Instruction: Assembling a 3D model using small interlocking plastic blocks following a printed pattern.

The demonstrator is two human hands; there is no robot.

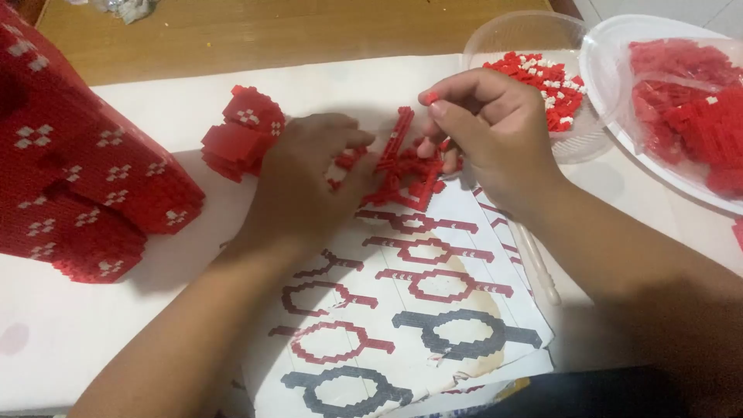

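My left hand (306,174) rests on the table, fingers curled onto a flat red assembly of small bricks (398,166) that lies on printed instruction sheets (402,310). My right hand (484,128) hovers over the same assembly and pinches a tiny red brick (431,98) between thumb and forefinger. The assembly's left part is hidden under my left fingers.
A large red brick model with white dots (73,170) stands at the left. A smaller red chunk (240,131) sits behind my left hand. A clear bowl of red and white bricks (515,39) and a clear plate of red bricks (604,70) stand at the right.
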